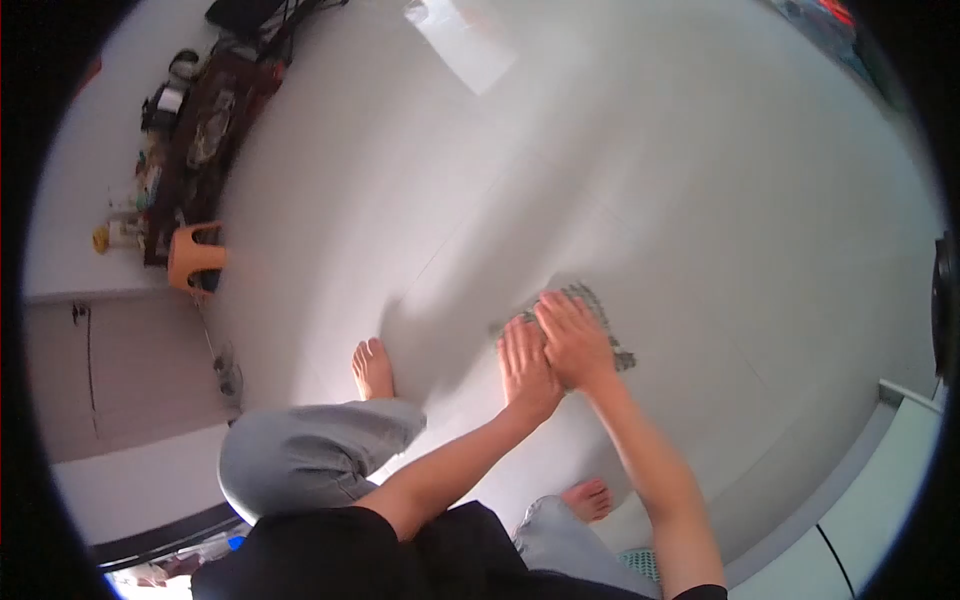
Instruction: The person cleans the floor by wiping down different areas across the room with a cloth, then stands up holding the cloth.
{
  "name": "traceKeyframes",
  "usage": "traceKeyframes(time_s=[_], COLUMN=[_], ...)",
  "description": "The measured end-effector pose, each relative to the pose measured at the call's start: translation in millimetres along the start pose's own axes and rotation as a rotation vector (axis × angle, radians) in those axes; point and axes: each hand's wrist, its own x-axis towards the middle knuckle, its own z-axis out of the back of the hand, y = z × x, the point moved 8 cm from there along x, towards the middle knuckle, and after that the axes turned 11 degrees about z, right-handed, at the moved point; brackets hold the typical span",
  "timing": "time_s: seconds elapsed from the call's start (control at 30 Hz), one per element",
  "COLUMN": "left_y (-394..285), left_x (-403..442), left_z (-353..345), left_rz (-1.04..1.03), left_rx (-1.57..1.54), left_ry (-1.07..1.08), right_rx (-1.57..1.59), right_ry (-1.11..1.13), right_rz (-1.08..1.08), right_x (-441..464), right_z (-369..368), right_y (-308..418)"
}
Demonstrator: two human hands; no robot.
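Note:
A green-and-white patterned cloth lies on the pale floor, mostly covered by my two hands. My left hand rests flat on its left part with the fingers stretched out forward. Beside it and touching it, my right hand presses flat on the cloth, fingers also extended. Only the cloth's right edge and small bits at the far and left sides show around the hands.
My bare left foot and right foot stand on either side. An orange stool and a cluttered dark wooden table are at the left. Ahead lies a white sheet or bag. A white cabinet stands at the right.

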Motion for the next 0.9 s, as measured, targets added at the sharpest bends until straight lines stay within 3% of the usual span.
traceKeyframes(time_s=[0.1,0.17,0.23,0.47,0.7,0.9], left_y=[-20,-20,-26,36,168,317], left_x=[15,26,45,170,371,479], left_z=[17,25,46,78,113,151], left_rz=[-0.164,-0.272,-0.285,-0.182,-0.262,-0.054], left_rx=[-0.069,-0.288,-0.289,-0.305,-0.196,-0.203], left_ry=[0.011,0.069,0.057,-0.038,-0.049,-0.065], right_rx=[-0.086,-0.105,-0.098,-0.259,-0.334,-0.295], right_ry=[0.057,0.070,0.166,0.153,0.063,0.126], right_rz=[0.021,0.048,-0.055,-0.017,-0.092,-0.005], right_x=[5,11,20,147,359,526], right_z=[24,33,48,4,-81,-178], right_y=[-7,-7,-16,-42,-50,-19])
